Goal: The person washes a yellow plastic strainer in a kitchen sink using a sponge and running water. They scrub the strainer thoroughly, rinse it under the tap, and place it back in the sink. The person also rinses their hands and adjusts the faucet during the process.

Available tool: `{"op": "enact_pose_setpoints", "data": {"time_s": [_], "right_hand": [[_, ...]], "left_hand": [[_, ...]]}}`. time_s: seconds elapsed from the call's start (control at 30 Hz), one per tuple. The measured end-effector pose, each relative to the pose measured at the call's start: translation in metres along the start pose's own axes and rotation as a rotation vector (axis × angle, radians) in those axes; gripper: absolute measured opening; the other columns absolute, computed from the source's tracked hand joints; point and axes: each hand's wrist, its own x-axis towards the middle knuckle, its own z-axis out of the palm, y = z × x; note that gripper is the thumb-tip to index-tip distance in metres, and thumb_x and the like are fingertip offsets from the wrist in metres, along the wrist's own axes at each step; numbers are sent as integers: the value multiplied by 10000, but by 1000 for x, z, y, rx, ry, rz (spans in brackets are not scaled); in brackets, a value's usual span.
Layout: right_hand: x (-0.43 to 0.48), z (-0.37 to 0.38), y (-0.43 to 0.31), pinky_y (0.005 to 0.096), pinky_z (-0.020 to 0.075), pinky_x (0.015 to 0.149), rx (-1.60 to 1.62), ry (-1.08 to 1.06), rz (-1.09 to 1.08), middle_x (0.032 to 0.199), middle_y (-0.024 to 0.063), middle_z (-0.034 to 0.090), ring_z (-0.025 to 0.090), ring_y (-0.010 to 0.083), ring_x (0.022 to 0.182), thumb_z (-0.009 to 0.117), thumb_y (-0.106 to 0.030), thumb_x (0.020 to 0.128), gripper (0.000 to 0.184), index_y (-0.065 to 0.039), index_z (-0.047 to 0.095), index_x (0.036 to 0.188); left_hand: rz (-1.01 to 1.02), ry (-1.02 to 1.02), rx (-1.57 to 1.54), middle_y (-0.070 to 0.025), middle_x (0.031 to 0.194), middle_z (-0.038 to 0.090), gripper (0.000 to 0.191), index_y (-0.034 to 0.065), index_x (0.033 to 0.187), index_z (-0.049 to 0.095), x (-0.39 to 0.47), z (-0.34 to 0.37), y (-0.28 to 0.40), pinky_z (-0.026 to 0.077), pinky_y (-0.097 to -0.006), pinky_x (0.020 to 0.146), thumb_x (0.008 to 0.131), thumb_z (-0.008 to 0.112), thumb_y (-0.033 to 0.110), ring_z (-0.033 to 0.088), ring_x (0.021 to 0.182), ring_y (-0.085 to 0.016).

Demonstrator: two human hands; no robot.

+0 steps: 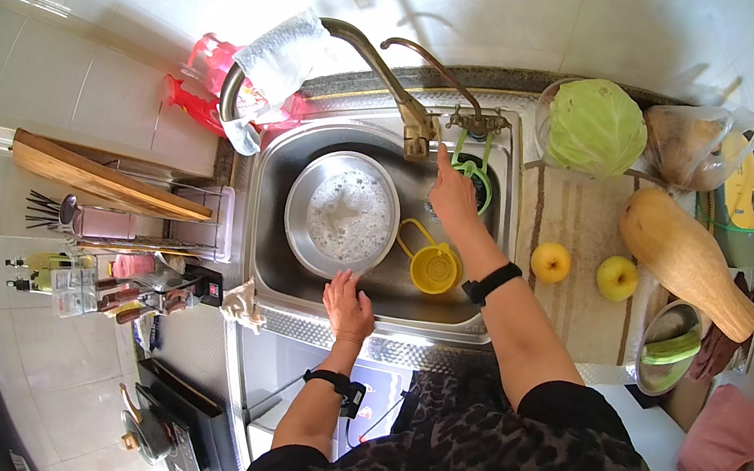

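Observation:
A metal basin [293, 240] with foamy, soapy water stands in the left part of the stainless steel sink [259, 272]. My left hand [348, 308] lies at the basin's near rim, fingers slightly spread, and its fingertips seem to touch the rim. Across the sink, my right hand [454, 192] reaches to the brass-toned faucet [419, 129]. Its index finger points up beside the faucet body; whether it touches is unclear. The other fingers look curled, with no object visible in them. Between the hands sits a yellow handled strainer cup [435, 269]. No running water can be seen.
Right of the sink, a striped mat [571, 328] carries two yellow apples [550, 263], a butternut squash [687, 257] and a cabbage [596, 126]. A metal bowl [653, 372] holds a green vegetable piece. Leftward are a wooden cutting board [109, 179] and knives [126, 302].

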Motion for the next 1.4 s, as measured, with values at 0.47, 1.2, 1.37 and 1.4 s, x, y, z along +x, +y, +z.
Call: {"op": "enact_pose_setpoints", "data": {"time_s": [0.47,1.2,1.37,1.4], "right_hand": [[-5,16,5,485,470,698,18,56,-34,767,269,611,604,422,739,467,-18,802,627,-80,301,1404],[-14,7,1,479,503,689,-61,-56,-7,830,292,616,611,427,781,524,7,764,710,-63,259,1419],[4,6,1,467,500,690,-96,-4,18,802,282,615,615,418,776,519,5,768,694,-55,273,1415],[-6,8,2,469,501,687,-104,-16,10,803,285,615,615,419,779,514,10,769,696,-58,269,1417]], "left_hand": [[4,14,-13,-136,1271,475,336,39,1105,520,1,-3,4,216,-495,1063,779,531,116,371,1252,-328],[13,-20,-8,-141,1277,468,362,39,1132,506,1,-3,2,201,-499,1066,780,530,124,362,1258,-329],[5,-16,8,-134,1289,460,354,41,1131,506,0,-3,3,189,-504,1074,788,525,127,357,1267,-315],[-3,-11,10,-132,1293,457,350,41,1130,507,1,-2,3,184,-505,1077,792,522,128,358,1268,-309]]}}
